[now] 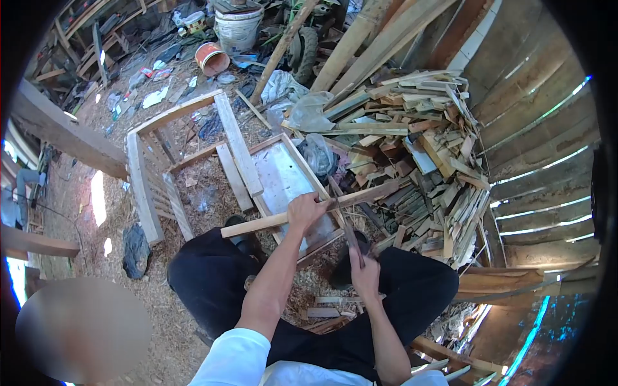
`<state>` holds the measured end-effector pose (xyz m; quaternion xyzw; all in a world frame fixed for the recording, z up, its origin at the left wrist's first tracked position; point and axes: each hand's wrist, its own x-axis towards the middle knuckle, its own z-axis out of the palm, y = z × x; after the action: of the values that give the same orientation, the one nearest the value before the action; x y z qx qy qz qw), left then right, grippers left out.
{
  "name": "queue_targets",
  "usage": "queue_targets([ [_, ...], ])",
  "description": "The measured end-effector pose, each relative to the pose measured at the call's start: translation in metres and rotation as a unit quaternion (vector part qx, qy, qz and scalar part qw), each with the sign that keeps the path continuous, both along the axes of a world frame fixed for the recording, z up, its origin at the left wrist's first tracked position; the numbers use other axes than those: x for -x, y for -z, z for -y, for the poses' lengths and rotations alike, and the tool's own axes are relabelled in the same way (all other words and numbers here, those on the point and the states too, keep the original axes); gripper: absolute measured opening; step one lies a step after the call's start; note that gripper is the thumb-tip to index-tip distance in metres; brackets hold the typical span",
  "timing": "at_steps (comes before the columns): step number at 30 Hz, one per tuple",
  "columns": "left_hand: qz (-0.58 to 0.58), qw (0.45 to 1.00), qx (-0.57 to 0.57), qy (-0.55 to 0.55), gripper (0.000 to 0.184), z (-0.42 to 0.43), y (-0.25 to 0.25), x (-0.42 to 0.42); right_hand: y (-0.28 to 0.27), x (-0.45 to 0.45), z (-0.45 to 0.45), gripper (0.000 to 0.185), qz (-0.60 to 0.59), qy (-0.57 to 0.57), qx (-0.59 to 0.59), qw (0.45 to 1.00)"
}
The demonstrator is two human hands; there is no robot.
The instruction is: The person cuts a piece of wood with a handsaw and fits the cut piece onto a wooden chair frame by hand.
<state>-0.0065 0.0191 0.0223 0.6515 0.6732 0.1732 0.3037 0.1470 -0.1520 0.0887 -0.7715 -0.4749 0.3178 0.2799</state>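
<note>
My left hand [304,212] is closed around a long wooden strip [257,224] that lies slantwise across my view, above my knees. My right hand [365,275] grips a handsaw [351,237], its tapered blade pointing away from me. The blade crosses the strip just right of my left hand; whether it has cut into the wood is too small to tell. Beneath the strip is a shallow wooden frame with a pale panel [275,168]. A slatted wooden frame [136,186] stands to the left of it.
A large heap of wood offcuts [418,138] lies to the right, against a plank wall [541,161]. An orange bucket [212,59] and a white bucket [238,29] are at the back. Wood shavings [161,302] cover the floor. A blurred oval [84,331] hides the lower left.
</note>
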Motion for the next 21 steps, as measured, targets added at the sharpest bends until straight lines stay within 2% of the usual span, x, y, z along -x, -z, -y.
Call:
queue_targets([
  [3, -0.020, 1.000, -0.023, 0.004, 0.059, -0.002, 0.010, 0.001, -0.002, -0.010, 0.048, 0.052, -0.038, 0.014, 0.003, 0.999],
  [6, 0.016, 1.000, -0.024, -0.009, 0.059, 0.003, 0.010, 0.000, -0.004, -0.009, 0.044, 0.051, -0.019, 0.012, 0.015, 1.000],
  [9, 0.010, 1.000, -0.016, 0.007, 0.057, 0.004, 0.003, 0.001, 0.014, 0.001, -0.006, 0.059, -0.031, 0.017, -0.032, 0.999],
  [13, -0.005, 1.000, -0.026, 0.015, 0.057, -0.002, 0.005, -0.001, 0.012, 0.010, -0.050, 0.058, -0.009, 0.010, -0.026, 1.000],
  [17, -0.004, 1.000, -0.006, 0.012, 0.057, -0.001, 0.005, 0.001, 0.002, 0.002, -0.010, 0.052, -0.020, -0.019, -0.018, 0.999],
  [21, -0.006, 1.000, 0.009, 0.010, 0.058, 0.000, 0.002, 0.003, 0.006, -0.012, 0.061, 0.050, -0.032, 0.006, 0.000, 0.999],
])
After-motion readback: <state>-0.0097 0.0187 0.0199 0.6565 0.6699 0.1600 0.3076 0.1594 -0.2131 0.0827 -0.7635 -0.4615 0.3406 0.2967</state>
